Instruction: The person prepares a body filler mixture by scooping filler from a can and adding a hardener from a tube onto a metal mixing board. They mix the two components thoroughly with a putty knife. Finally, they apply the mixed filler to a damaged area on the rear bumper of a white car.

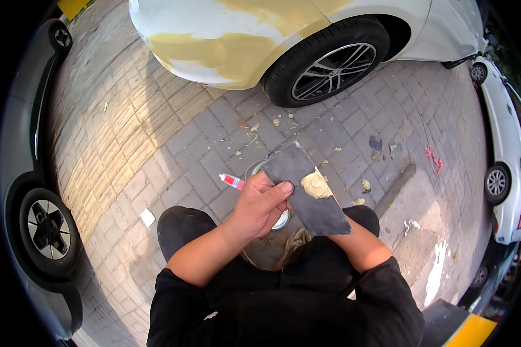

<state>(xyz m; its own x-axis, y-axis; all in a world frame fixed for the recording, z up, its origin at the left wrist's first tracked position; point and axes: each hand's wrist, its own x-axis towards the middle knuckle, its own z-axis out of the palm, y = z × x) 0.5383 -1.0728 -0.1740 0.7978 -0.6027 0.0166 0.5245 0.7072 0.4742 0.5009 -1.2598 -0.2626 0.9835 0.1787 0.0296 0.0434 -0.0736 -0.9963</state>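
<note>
Plate edges: the dark plate (281, 165) is held above the paving (208, 130), between the knees and the white car (197, 23); one corner points far, another near and right.
Room on the left: a broad stretch of paving separates the left knee (182, 228) from the grey car (17, 139); a white scrap (147, 217) lies there.
Room on the far side: paving dotted with yellowish crumbs runs from the plate to the black tyre (278, 78), well apart.
Room on the right: a raised edge (396, 188) crosses the ground beyond the right knee (364, 217).
Round container: its rim (282, 221) shows below the left hand (260, 205); its contents are hidden.
Tube: a red-and-white tube (232, 181) lies just left of the container.
Paste: a cream mound (316, 185) sits at the plate's right edge.
Left hand: pinches the plate's left edge, thumb on top.
Right hand: hidden behind the plate; cannot tell its state.
</note>
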